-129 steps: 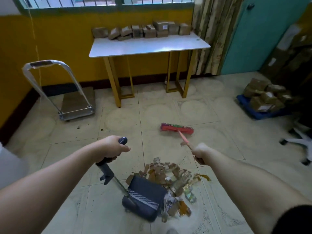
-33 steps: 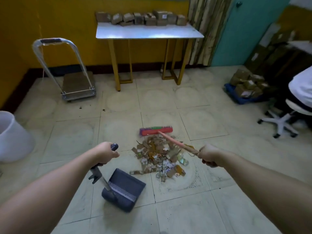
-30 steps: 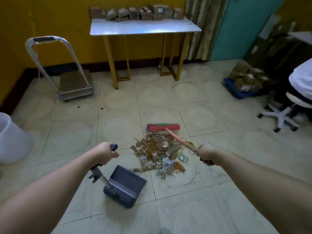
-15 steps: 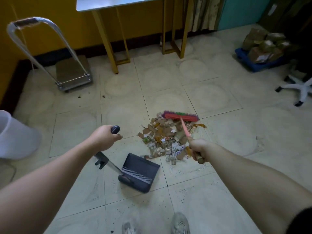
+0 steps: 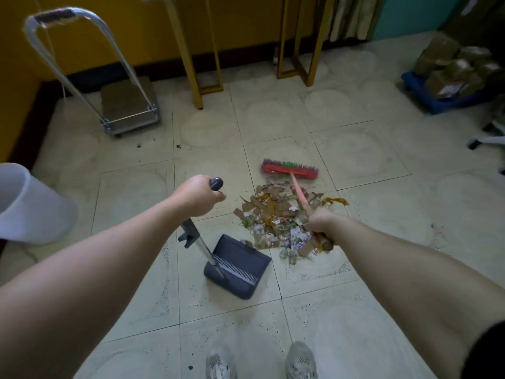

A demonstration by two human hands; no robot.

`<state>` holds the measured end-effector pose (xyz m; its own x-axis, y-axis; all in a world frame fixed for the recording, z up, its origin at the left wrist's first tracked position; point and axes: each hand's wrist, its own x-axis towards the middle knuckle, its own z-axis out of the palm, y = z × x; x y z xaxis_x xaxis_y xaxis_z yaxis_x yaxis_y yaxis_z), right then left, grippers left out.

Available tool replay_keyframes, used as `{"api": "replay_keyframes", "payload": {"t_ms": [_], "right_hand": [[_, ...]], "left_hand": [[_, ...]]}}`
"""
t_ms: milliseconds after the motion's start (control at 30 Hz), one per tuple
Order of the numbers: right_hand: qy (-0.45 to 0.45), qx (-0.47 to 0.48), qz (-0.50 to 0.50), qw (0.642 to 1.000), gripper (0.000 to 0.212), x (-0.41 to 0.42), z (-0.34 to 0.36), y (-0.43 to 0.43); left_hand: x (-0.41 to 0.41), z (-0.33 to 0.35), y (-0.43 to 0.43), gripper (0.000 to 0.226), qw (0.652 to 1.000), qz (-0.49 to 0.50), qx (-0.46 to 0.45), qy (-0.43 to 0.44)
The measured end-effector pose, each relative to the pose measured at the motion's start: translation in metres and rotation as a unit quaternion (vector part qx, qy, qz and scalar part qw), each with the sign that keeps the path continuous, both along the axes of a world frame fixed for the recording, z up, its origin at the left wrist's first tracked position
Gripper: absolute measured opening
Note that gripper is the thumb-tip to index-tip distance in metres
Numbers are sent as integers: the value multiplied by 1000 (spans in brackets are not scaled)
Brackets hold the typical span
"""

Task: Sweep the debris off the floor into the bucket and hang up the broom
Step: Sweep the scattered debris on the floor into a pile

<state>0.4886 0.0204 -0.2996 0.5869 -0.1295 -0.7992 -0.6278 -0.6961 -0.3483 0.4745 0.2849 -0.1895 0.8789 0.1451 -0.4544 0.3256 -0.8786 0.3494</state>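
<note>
A pile of cardboard scraps and wrappers, the debris [image 5: 278, 217], lies on the tiled floor in front of me. Behind it rests the red broom head [image 5: 289, 170], its pink stick running back to my right hand [image 5: 319, 224], which is closed around it. My left hand [image 5: 198, 196] grips the top of a long-handled dark dustpan [image 5: 240, 265], whose mouth touches the near left edge of the pile. A white bucket [image 5: 32, 206] stands at the far left, partly cut off by the frame.
A folding hand trolley [image 5: 128, 105] stands by the yellow wall at back left. Gold table legs [image 5: 199, 50] rise behind the pile. A blue pallet of wrapped boxes [image 5: 451, 75] and a chair base [image 5: 489, 138] sit at right. My shoes [image 5: 262, 362] show at the bottom.
The view tilted down and closer. The broom head sits a little further behind the pile, and the dustpan mouth has moved up against the debris. Both grips are unchanged.
</note>
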Motion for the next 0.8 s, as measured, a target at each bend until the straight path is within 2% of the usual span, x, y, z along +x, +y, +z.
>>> {"api": "replay_keyframes", "payload": {"t_ms": [133,233,367,500,667,800], "right_hand": [[70,-22,44,996,37,-23,3,-9],[82,-41,52,994,42,-52,15,-22],[76,-83,76,991,20,-66,41,-42],[45,-76,69,994,32,-68,46,-49],[21,-81,139,987,22,-49,48,-8],[44,-104,210,971,39,-39,41,27]], "left_hand": [[7,-3,-3,26,1000,7,-11,-14],[10,-3,-12,25,1000,5,-11,-19],[9,-1,-17,24,1000,7,0,-16],[9,0,-22,21,1000,-6,0,-18],[7,1,-23,23,1000,-7,-7,-16],[3,-3,-22,19,1000,-5,13,-21]]}}
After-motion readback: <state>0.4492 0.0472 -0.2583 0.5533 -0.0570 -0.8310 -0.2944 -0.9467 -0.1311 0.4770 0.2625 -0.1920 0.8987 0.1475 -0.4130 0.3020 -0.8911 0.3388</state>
